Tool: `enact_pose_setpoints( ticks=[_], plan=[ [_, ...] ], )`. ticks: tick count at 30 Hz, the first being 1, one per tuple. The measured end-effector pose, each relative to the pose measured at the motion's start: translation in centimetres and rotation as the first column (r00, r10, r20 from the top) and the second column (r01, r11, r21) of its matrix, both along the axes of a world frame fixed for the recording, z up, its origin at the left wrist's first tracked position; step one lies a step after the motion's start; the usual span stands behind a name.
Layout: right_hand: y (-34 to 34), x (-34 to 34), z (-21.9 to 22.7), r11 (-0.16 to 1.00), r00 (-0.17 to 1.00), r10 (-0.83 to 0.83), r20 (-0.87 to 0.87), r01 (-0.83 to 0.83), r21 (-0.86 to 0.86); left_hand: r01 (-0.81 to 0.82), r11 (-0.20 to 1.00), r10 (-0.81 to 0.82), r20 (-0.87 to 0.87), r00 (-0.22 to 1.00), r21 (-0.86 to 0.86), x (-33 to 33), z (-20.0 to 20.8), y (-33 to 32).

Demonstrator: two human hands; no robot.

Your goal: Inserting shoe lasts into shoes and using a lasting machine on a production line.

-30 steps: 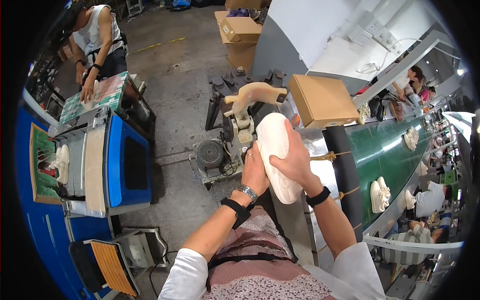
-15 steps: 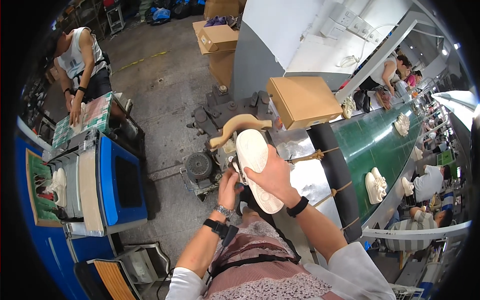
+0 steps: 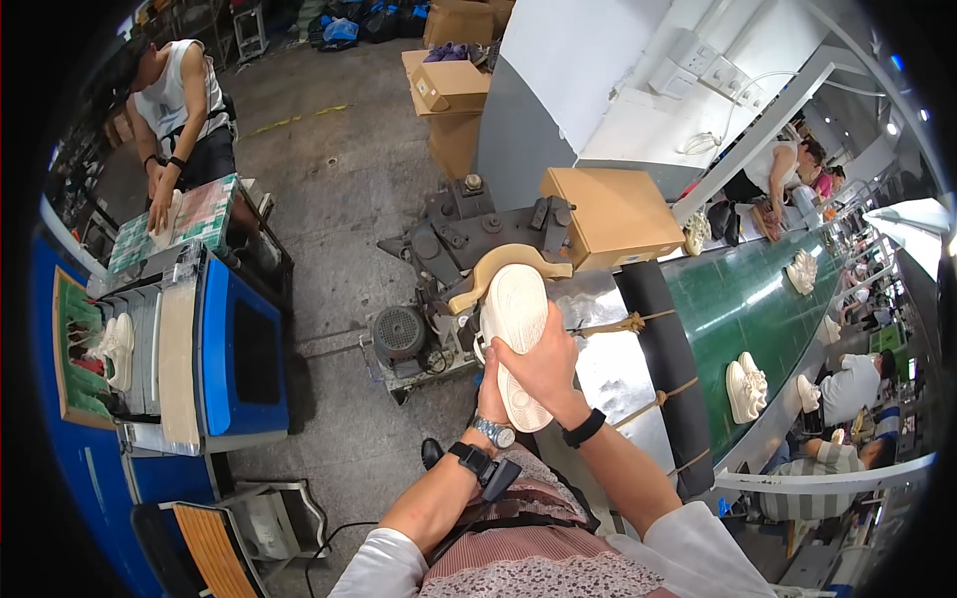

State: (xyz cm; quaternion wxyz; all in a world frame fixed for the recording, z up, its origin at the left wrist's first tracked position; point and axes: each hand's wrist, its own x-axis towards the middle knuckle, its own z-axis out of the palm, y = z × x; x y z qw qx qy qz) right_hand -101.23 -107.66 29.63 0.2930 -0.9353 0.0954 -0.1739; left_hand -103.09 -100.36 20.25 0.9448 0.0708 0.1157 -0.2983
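A cream-white shoe (image 3: 518, 299) is held up in front of me, its patterned sole facing me and toe end pointing away. My right hand (image 3: 543, 359) grips it from the right, thumb laid across the middle of the sole. On the lower left my left hand (image 3: 489, 394) is closed against the shoe's side; its fingers are mostly hidden behind the shoe. Just beyond the toe is a curved tan pad (image 3: 488, 271) on a dark metal machine (image 3: 474, 227). The shoe overlaps the pad in view; whether they touch I cannot tell.
A green conveyor belt (image 3: 713, 299) with pairs of pale shoes (image 3: 746, 389) runs along the right. Beside the machine are a cardboard box (image 3: 613, 214) and a motor (image 3: 400, 332). At left stands a blue machine (image 3: 239, 349); a person (image 3: 184, 110) works behind it. Other people sit beyond the belt.
My left hand has moved in from the shoe's left side to close on its lower part, fingers now behind it. The shoe is slightly more upright. The whole view has shifted a little.
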Motion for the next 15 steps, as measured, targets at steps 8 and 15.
enact_pose_setpoints(
  ticks=[8,15],
  plan=[
    [-0.3,-3.0,-0.4,0.997,0.991,-0.078,0.109,0.078,0.004,0.076,0.971,-0.094,0.071,0.993,0.226,-1.1,0.9,0.5],
    [-1.7,-11.1,-3.0,0.193,0.979,0.200,0.028,-0.067,0.979,0.200,0.766,-0.430,0.256,0.866,0.611,-3.1,-4.0,12.3]
  ],
)
